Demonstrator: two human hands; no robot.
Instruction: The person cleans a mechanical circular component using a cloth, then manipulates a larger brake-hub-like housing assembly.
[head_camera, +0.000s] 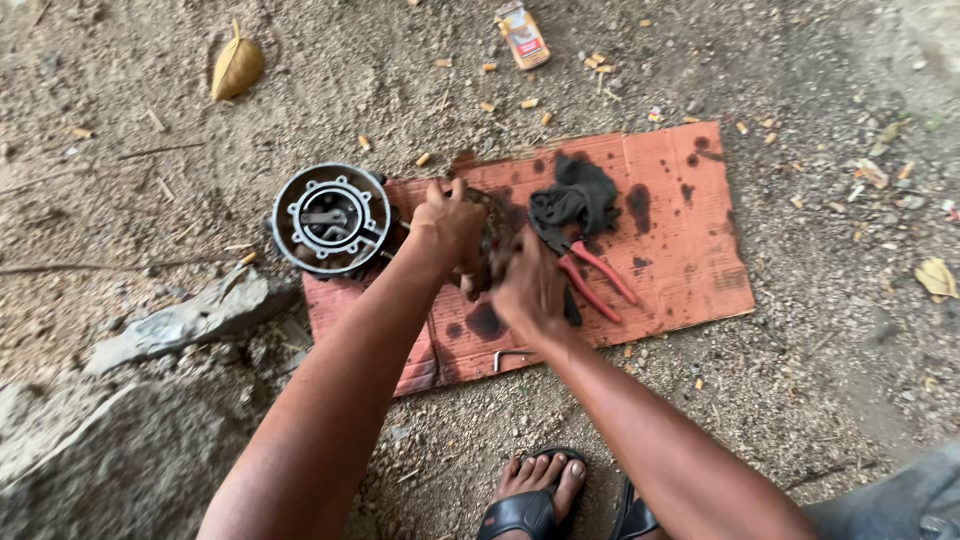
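Item 1: left hand (450, 225), fingers curled over the upper edge of a round, rust-brown metal part (492, 232), closed on it. Item 2: right hand (530, 290), blurred, pressed against the same part from the near side; I read it as gripping too, though its fingers are not clear. Item 3: the rust-brown part itself, held between both hands just above the oil-stained cardboard sheet (660, 270), mostly hidden by them. Item 4: round grey metal housing (331, 218) with a ring of bolt holes, resting on the left end of the cardboard, just beside the left hand. Item 5: red-handled pliers (592, 275), lying on the cardboard right of the hands, nose under a black rag (580, 195). Item 6: small bent hex key (510, 357) near the front edge. Item 7: 2 sandalled feet (540, 495) below. Step in hand, as I judge it: working the part by hand, turning or prising it. The next move, I judge, calls for a firm 2-handed hold kept over the cardboard.
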